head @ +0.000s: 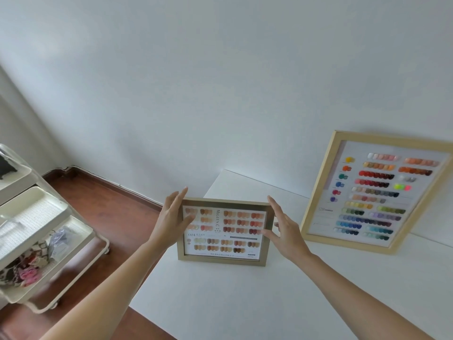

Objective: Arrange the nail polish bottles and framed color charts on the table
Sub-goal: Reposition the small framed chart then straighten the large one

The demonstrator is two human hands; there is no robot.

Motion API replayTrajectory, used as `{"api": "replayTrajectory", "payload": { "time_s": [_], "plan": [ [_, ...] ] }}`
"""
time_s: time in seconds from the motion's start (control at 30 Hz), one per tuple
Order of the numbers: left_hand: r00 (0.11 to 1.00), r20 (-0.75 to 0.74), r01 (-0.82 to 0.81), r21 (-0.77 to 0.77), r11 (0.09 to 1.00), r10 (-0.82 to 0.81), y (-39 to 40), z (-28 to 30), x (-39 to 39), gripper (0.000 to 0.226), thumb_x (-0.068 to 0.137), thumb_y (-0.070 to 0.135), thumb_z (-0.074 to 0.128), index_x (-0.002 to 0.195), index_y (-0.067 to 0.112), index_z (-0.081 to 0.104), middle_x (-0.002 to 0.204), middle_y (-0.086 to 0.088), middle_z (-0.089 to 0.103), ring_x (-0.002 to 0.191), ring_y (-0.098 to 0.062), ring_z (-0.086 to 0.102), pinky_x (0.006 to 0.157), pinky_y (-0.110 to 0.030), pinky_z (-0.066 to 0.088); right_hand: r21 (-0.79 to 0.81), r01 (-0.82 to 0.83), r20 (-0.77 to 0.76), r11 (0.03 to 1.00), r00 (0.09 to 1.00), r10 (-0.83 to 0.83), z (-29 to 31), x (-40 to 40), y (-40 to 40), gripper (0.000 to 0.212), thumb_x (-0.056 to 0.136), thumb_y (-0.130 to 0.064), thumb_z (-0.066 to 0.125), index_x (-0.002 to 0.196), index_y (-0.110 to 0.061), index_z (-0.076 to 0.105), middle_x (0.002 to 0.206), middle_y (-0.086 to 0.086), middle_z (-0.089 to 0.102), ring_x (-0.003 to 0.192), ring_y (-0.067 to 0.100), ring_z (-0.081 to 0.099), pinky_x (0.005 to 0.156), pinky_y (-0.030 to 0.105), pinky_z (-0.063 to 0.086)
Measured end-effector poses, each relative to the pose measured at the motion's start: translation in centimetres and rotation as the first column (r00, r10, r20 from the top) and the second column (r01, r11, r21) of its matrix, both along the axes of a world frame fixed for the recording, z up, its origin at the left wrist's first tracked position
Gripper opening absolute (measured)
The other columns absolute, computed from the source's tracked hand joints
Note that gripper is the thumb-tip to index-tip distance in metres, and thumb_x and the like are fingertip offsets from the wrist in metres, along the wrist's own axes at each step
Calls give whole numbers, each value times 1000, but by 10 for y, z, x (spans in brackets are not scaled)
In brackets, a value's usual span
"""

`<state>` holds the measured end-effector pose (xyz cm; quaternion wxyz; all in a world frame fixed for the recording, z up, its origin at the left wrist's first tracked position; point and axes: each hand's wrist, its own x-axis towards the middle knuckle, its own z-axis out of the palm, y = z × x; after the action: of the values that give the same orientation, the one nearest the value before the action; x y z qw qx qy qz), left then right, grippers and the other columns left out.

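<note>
A small framed color chart [224, 233] with brown and nude swatches stands upright near the left end of the white table [257, 298]. My left hand [171, 217] is at its left edge, thumb across the front and fingers behind the top corner. On the right edge, my right hand [284, 229] has its thumb on the front glass and its fingers stretched up behind. A large framed color chart [375, 192] with many colored swatches leans against the wall at the back right of the table. No nail polish bottles are in view.
A cream rolling cart [49, 231] with tiered trays stands on the wooden floor [117, 217] to the left and holds bags and small items. The white wall [220, 82] runs behind the table. The table's left edge lies just beneath the small frame.
</note>
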<state>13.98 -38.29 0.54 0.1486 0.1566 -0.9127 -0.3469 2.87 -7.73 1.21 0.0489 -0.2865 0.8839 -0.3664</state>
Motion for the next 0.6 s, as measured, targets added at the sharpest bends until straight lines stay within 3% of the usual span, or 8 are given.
{"api": "replayTrajectory", "payload": {
  "time_s": [0.13, 0.27, 0.4, 0.5, 0.6],
  "plan": [
    [999, -14, -48, -29, 998, 47, 14, 13, 1, 77, 86, 35, 67, 147, 42, 20, 153, -1, 20, 135, -29, 37, 107, -45, 40, -20, 30, -4, 999, 1000, -30, 5, 4, 14, 94, 85, -22, 68, 140, -58, 0, 140, 9, 47, 119, 27, 52, 103, 49, 45],
    [995, -96, -41, -87, 995, 33, 40, 31, -1, 75, 85, 36, 68, 147, 34, 27, 154, -3, 22, 131, -33, 42, 104, -54, 42, -44, 48, 6, 998, 999, -48, 11, 7, 41, 92, 86, -22, 67, 140, -57, 1, 139, 10, 46, 123, 25, 48, 105, 47, 42],
    [988, -157, -10, -144, 990, -13, 82, 48, -12, 69, 88, 36, 65, 147, 31, 29, 154, -1, 24, 135, -28, 38, 106, -47, 39, -65, 78, 5, 995, 997, -78, 21, 9, 85, 91, 86, -21, 67, 141, -55, 3, 152, 1, 34, 135, 23, 37, 112, 47, 35],
    [975, -207, 42, -168, 985, -77, 122, 60, -25, 66, 89, 34, 63, 146, 31, 30, 154, 1, 27, 137, -26, 37, 103, -49, 44, -80, 123, 3, 989, 992, -123, 28, 12, 128, 90, 86, -21, 66, 141, -56, 4, 148, 2, 39, 132, 21, 40, 110, 43, 36],
    [948, -274, 114, -176, 978, -160, 168, 68, -41, 64, 90, 29, 63, 145, 32, 32, 151, 4, 31, 135, -21, 41, 100, -34, 44, -79, 174, 2, 982, 985, -174, 35, 14, 175, 90, 87, -19, 65, 141, -56, 3, 149, 0, 37, 133, 20, 39, 111, 46, 36]
  ]
}}
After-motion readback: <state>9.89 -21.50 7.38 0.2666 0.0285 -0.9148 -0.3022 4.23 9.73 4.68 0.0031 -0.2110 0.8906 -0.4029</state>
